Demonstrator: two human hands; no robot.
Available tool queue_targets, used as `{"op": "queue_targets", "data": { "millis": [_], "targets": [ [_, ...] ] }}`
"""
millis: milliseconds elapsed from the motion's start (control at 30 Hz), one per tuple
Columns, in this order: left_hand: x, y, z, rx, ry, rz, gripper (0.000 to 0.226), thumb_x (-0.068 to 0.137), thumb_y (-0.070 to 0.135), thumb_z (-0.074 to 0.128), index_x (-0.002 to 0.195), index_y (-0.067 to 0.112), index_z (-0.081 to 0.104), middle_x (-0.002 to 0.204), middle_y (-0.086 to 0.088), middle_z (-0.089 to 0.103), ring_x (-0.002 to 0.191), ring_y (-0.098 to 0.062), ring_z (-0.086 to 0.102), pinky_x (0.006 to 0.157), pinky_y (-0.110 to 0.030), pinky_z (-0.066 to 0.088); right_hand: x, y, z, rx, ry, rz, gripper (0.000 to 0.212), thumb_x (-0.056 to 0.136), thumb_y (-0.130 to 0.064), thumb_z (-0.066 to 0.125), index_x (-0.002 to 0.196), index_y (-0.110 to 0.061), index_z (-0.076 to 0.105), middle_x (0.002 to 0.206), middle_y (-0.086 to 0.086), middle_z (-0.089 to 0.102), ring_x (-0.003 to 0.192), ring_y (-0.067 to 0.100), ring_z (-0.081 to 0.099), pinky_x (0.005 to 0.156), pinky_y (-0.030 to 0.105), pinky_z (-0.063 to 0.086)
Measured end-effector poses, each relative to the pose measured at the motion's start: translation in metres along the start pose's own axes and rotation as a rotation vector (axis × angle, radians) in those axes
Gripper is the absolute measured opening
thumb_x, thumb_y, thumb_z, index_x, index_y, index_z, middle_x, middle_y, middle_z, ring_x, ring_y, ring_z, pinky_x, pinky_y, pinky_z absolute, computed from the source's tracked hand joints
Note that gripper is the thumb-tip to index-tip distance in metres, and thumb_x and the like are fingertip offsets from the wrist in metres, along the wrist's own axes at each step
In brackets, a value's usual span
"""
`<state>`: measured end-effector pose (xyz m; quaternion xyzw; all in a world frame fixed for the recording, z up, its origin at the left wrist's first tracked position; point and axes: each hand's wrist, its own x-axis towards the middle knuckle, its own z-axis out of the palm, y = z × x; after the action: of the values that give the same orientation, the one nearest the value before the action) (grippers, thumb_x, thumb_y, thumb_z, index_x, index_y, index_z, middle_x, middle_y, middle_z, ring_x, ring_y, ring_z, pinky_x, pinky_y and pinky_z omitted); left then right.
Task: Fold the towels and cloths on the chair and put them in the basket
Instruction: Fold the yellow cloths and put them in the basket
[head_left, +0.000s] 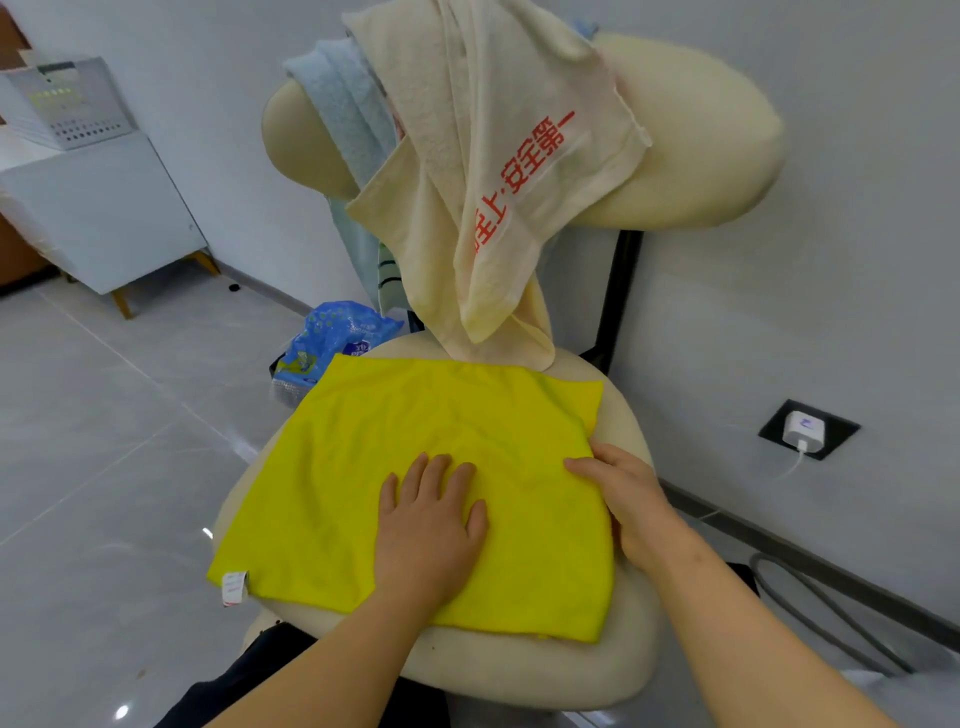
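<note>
On the chair seat (519, 673) the yellow cloth (415, 421) was laid flat, pressed by the spread left grip (428, 525). Its 3 o'clock edge was touched by the right grip (623, 493); pinching could not be told.

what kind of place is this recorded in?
Probably a room in a home, possibly a small office: tiled floor, a white cabinet with a basket on top, and a padded chair draped with towels.

walls (831, 260): pale grey | floor (104, 441): glossy grey tiles | white cabinet (104, 208): left, wooden legs | wall socket (779, 423): right, white charger (804, 427)
</note>
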<state>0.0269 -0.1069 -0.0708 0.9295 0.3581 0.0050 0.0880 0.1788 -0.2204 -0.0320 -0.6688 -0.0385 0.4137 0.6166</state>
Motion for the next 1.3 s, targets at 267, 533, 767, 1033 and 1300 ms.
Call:
{"op": "queue_targets", "data": {
  "millis": [267, 533, 767, 1033, 1300],
  "targets": [
    [0.002, 0.0, -0.002, 0.033, -0.059, -0.014, 0.097, 0.06, 0.057, -0.022, 0.148, 0.036, 0.015, 0.158, 0.006, 0.01, 0.147, -0.016, 0.001, 0.117, -0.042, -0.001, 0.0, 0.005, -0.002, -0.049, 0.063, 0.024, 0.008, 0.089, -0.008, 0.055, 0.084, -0.014, 0.052, 0.09, 0.013, 0.059, 0.076, 0.026, 0.055, 0.068, 0.033, 0.044],
    [0.003, -0.001, -0.001, 0.05, -0.072, -0.017, 0.098, 0.059, 0.058, -0.022, 0.148, 0.036, 0.013, 0.158, 0.006, 0.008, 0.147, -0.016, -0.001, 0.117, -0.042, -0.002, -0.009, 0.005, -0.012, -0.054, 0.083, -0.061, 0.057, 0.08, 0.005, 0.065, 0.121, -0.027, 0.041, 0.097, 0.006, 0.055, 0.081, 0.022, 0.057, 0.063, 0.032, 0.047],
    [0.001, -0.003, -0.005, 0.038, -0.105, 0.008, 0.101, 0.056, 0.06, -0.023, 0.149, 0.035, 0.01, 0.159, 0.006, 0.005, 0.147, -0.017, -0.003, 0.117, -0.043, -0.002, -0.032, 0.009, -0.035, -0.197, -0.069, -0.063, 0.065, 0.088, 0.006, 0.055, 0.133, -0.037, 0.037, 0.1, 0.009, 0.062, 0.087, 0.024, 0.062, 0.067, 0.032, 0.051],
    [-0.006, -0.009, -0.007, 0.043, -0.102, 0.037, 0.1, 0.057, 0.062, -0.022, 0.148, 0.038, 0.009, 0.159, 0.008, 0.004, 0.147, -0.015, -0.003, 0.117, -0.041, -0.001, -0.013, 0.002, -0.018, -0.16, -0.123, -0.017, 0.029, 0.093, -0.013, 0.054, 0.116, -0.029, 0.052, 0.126, 0.007, 0.055, 0.109, 0.026, 0.056, 0.097, 0.04, 0.045],
    [-0.005, -0.012, -0.004, 0.045, -0.052, 0.051, 0.093, 0.062, 0.063, -0.019, 0.147, 0.042, 0.011, 0.158, 0.01, 0.008, 0.146, -0.012, -0.002, 0.116, -0.04, -0.002, 0.015, -0.012, -0.015, -0.117, 0.105, -0.176, 0.041, 0.092, -0.012, 0.056, 0.131, -0.021, 0.05, 0.137, 0.005, 0.049, 0.12, 0.024, 0.049, 0.101, 0.039, 0.041]
  ]
}}
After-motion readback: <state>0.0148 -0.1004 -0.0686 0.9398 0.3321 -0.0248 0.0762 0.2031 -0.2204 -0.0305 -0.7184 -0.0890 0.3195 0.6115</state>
